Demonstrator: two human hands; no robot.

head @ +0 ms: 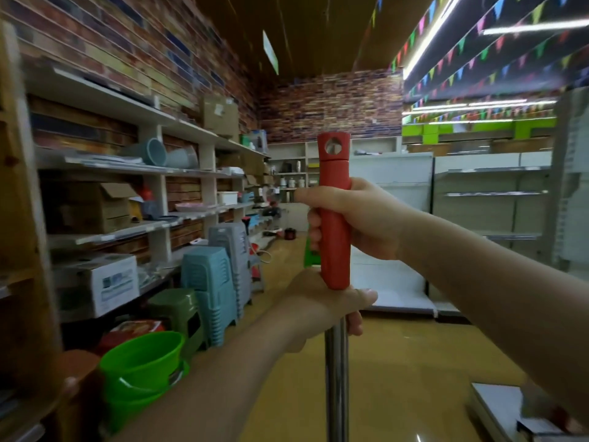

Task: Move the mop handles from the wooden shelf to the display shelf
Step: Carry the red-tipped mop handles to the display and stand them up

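Note:
I hold one mop handle (334, 173) upright in the middle of the view: a shiny metal pole with a red plastic grip that has a hanging hole at its top. My right hand (357, 218) grips the red part, fingers wrapped round it. Just below, my left hand (322, 307) grips the metal pole under the red grip. The wooden shelf (178, 173) runs along the left wall. The white display shelf (490, 193) stands at the right, beyond the handle.
Stacks of blue, grey and green plastic stools (210, 275) and green basins (143, 358) stand on the floor at the left. Cardboard boxes (95, 282) fill the wooden shelf. A white box (497, 406) lies at the lower right. The yellow floor (414, 362) stretches ahead.

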